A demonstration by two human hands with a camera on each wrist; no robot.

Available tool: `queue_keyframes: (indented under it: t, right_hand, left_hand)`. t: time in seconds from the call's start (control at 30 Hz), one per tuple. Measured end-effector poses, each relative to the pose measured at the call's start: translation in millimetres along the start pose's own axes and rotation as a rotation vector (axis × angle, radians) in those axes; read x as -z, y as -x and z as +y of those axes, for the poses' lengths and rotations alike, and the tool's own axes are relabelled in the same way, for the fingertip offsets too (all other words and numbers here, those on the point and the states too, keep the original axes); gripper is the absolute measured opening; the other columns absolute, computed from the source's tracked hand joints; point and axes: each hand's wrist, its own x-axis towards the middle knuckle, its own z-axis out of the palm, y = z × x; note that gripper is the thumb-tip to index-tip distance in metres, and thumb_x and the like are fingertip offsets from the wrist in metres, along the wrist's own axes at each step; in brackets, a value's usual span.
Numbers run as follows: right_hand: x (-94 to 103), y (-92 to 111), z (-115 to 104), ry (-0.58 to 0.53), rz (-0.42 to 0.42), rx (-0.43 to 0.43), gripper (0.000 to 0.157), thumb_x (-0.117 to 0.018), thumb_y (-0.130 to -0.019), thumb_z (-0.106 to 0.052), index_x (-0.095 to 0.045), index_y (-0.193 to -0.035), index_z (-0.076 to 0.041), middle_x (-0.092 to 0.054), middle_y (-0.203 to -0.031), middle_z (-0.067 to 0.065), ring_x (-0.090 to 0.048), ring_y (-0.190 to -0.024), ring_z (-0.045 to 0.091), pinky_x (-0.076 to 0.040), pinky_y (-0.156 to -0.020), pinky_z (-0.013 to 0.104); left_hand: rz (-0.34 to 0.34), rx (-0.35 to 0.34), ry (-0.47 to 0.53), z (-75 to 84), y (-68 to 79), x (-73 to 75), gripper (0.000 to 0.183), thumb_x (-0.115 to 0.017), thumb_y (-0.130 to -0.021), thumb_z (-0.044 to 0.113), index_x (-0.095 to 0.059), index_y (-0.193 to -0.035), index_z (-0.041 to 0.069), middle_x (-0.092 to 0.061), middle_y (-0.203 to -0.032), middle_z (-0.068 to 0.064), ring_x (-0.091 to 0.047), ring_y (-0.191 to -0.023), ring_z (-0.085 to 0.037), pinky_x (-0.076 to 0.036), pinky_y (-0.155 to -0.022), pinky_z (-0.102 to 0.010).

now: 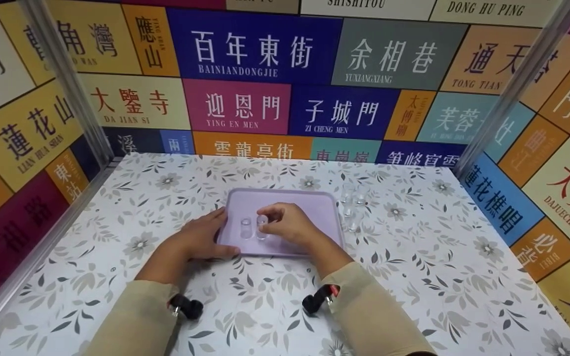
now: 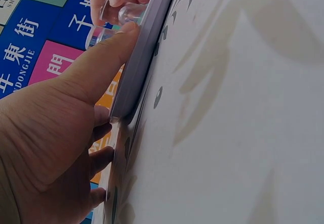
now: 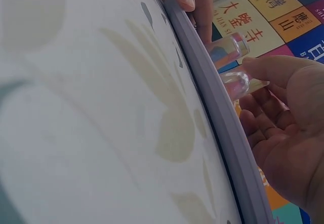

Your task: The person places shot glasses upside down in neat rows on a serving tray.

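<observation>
A lilac tray [image 1: 295,198] lies on the table with two small clear glasses on its left half. My right hand [image 1: 289,225] reaches over the tray and pinches the right glass [image 1: 261,232] between thumb and fingers. Just left of it stands the other glass [image 1: 246,229], apart from both hands. My left hand [image 1: 198,237] rests at the tray's near left corner, its fingers along the left edge. In the left wrist view the thumb [image 2: 104,57] lies straight against the tray's rim [image 2: 134,77]. The right wrist view shows the right thumb [image 3: 268,68] at the glass.
Several more clear glasses [image 1: 353,222] stand in a cluster on the table just right of the tray. A white tablecloth [image 1: 141,207] with leaf prints covers the table. Panels with printed signs [image 1: 255,47] enclose the back and both sides.
</observation>
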Motion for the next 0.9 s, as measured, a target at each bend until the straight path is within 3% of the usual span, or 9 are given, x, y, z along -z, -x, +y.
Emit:
queue_keyframes:
  t: [0.17, 0.4, 0.5, 0.73, 0.9]
  right_hand:
    - [7.3, 0, -1, 0.007, 0.016, 0.034, 0.047, -0.084, -0.093, -0.026, -0.074, -0.133, -0.004, -0.078, -0.118, 0.009, -0.069, -0.105, 0.016, -0.057, -0.09, 0.025]
    - [31.9, 5, -5, 0.034, 0.082, 0.026, 0.041, -0.083, -0.094, -0.035, -0.077, -0.13, -0.016, -0.079, -0.119, 0.004, -0.07, -0.11, 0.019, -0.058, -0.095, 0.031]
    - [44.0, 6, -4, 0.043, 0.111, 0.019, 0.044, -0.083, -0.094, -0.038, -0.076, -0.132, -0.017, -0.079, -0.122, 0.003, -0.07, -0.114, 0.02, -0.058, -0.1, 0.034]
    - [71.9, 7, -1, 0.022, 0.201, 0.033, 0.047, -0.083, -0.095, -0.036, -0.074, -0.135, -0.012, -0.077, -0.131, 0.006, -0.069, -0.12, 0.024, -0.056, -0.107, 0.039]
    - [92.0, 10, 2, -0.027, 0.264, -0.001, 0.043, -0.082, -0.097, -0.032, -0.074, -0.135, -0.015, -0.075, -0.134, 0.007, -0.068, -0.123, 0.022, -0.054, -0.109, 0.038]
  left_hand:
    - [0.001, 0.008, 0.005, -0.2, -0.6, 0.8, 0.131, -0.075, -0.077, 0.085, -0.011, -0.174, 0.024, -0.008, -0.184, 0.0, -0.013, -0.167, -0.046, -0.015, -0.132, -0.072]
    - [0.021, -0.039, -0.012, -0.5, -2.6, 0.7, 0.129, -0.074, -0.08, 0.083, -0.014, -0.174, 0.018, -0.012, -0.183, -0.004, -0.015, -0.167, -0.044, -0.018, -0.133, -0.07]
    - [0.016, -0.026, 0.003, -1.4, -3.0, -0.2, 0.13, -0.075, -0.078, 0.083, -0.014, -0.174, 0.02, -0.01, -0.183, 0.0, -0.014, -0.168, -0.043, -0.016, -0.133, -0.07]
    - [0.007, -0.012, 0.019, -1.9, -3.1, -0.1, 0.129, -0.076, -0.078, 0.082, -0.013, -0.174, 0.023, -0.007, -0.183, 0.005, -0.012, -0.169, -0.041, -0.013, -0.134, -0.069]
    - [0.003, 0.001, 0.018, -3.5, -3.7, -0.3, 0.13, -0.076, -0.077, 0.084, -0.013, -0.174, 0.024, -0.008, -0.184, 0.004, -0.011, -0.169, -0.04, -0.013, -0.134, -0.069]
